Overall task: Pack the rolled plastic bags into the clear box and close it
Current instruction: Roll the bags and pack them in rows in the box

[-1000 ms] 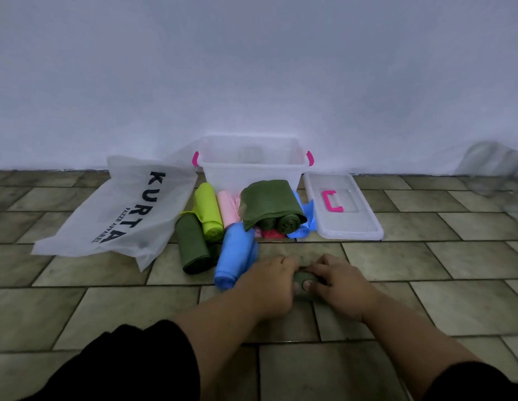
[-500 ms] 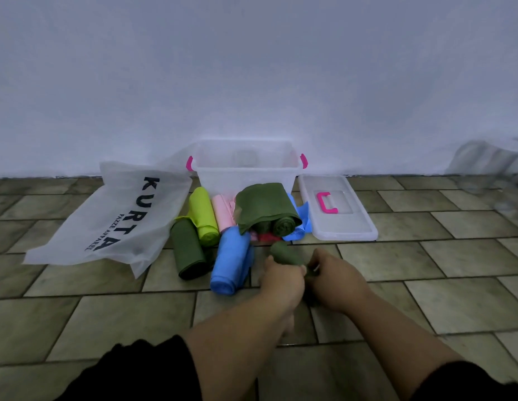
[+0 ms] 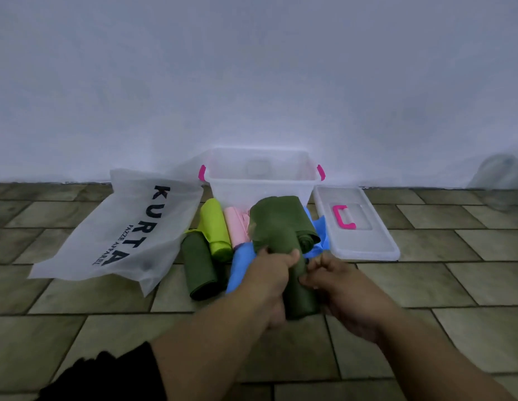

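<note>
Nearest the camera, my forearms reach out of a black sleeve (image 3: 107, 371) over the tiled floor (image 3: 78, 337). They meet on one dark green roll (image 3: 301, 299), which I hold upright between both hands.

My left hand (image 3: 276, 273) is wrapped round the roll's upper part, thumb across the top. My right hand (image 3: 341, 287) has its fingers (image 3: 308, 280) curled in against the other side. Both are clamped on the same roll with little gap between them, and I judge the double grip is there to keep the slippery plastic wound tight on its way to the box.

Just beyond my knuckles lies the rest of the load. There is a blue roll (image 3: 240, 264), a second dark green roll (image 3: 198, 267), a lime roll (image 3: 215, 227) and a pink roll (image 3: 236, 227). A half-unrolled dark green bag (image 3: 281, 221) is slumped over them. They are heaped against the front of the clear box (image 3: 260, 175), within easy reach for loading. To their left a white carrier bag (image 3: 118, 227) printed KURTA lies flat.

The box stands open against the wall (image 3: 252, 82), pink latches (image 3: 202, 172) out at its sides. I can make out no rolls inside it. Its lid (image 3: 364, 247), with a pink handle (image 3: 343, 217), lies on the tiles beside it on the right, ready for closing. By my reading, packing has barely begun.
</note>
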The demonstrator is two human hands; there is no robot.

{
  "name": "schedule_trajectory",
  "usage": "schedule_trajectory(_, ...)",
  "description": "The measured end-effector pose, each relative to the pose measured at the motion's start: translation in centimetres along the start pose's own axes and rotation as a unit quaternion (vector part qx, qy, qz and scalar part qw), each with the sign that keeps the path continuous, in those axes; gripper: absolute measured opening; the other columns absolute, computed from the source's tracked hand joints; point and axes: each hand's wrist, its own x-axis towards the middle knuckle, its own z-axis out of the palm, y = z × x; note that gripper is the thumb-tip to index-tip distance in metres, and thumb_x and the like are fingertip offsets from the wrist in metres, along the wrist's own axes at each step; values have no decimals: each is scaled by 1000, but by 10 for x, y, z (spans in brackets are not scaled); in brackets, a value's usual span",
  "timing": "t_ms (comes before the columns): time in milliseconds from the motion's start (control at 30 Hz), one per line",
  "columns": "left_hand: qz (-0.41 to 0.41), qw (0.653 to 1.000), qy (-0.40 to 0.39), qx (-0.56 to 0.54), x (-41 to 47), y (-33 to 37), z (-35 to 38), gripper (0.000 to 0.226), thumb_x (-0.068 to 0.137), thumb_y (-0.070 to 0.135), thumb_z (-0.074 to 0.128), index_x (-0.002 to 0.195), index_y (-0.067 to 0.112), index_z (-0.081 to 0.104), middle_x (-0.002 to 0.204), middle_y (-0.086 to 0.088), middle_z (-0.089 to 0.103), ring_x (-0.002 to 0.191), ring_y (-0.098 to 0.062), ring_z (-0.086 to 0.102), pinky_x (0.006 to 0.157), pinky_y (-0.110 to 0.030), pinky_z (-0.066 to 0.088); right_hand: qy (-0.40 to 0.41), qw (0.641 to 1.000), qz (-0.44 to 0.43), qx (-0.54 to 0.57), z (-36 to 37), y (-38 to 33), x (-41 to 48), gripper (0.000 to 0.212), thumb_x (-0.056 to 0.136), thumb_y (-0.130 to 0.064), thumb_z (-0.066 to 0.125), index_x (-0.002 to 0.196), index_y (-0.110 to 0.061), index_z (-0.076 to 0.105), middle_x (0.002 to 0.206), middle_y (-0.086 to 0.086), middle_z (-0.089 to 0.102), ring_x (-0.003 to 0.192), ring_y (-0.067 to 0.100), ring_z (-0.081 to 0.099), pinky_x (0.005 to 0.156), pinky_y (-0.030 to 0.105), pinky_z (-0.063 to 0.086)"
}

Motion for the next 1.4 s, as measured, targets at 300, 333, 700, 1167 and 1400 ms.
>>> schedule_trajectory(300,206,869,102,439,77,167,-41,78,87,65,41,150,23,21,154,-3,32,139,-30,33,114,-49,25,-87,995,-1,37,12,-135,122,3,90,-6,52,89,-5,55,84,20,65,71,31,67,63,38,60)
schedule_trajectory(333,204,821,151,512,91,178,-54,81,88,65,40,151,22,15,156,-6,27,141,-31,29,114,-51,24,-69,997,-2,29,13,-145,140,6,91,-7,52,95,-3,56,86,21,65,69,30,68,59,36,60)
schedule_trajectory(700,152,766,119,613,152,189,-100,93,82,66,52,148,10,16,152,-12,30,129,-30,44,103,-44,41,-24,882,40,-468,80,-152,279,9,86,-14,60,82,-5,60,80,11,56,74,26,55,69,35,46)
schedule_trajectory(1167,127,766,95,623,148,192,-92,96,90,59,47,151,3,-2,161,-12,5,145,-27,20,112,-36,25,-177,643,-18,-745,111,-139,312,52,100,-21,40,147,-4,25,154,15,25,140,30,26,114,40,16)
schedule_trajectory(1400,125,778,108,606,147,192,-88,96,87,59,52,151,4,6,158,-14,16,141,-28,29,110,-37,30,-63,717,-62,-691,94,-159,283,41,94,-18,48,135,-11,48,137,8,48,116,28,49,82,32,43)
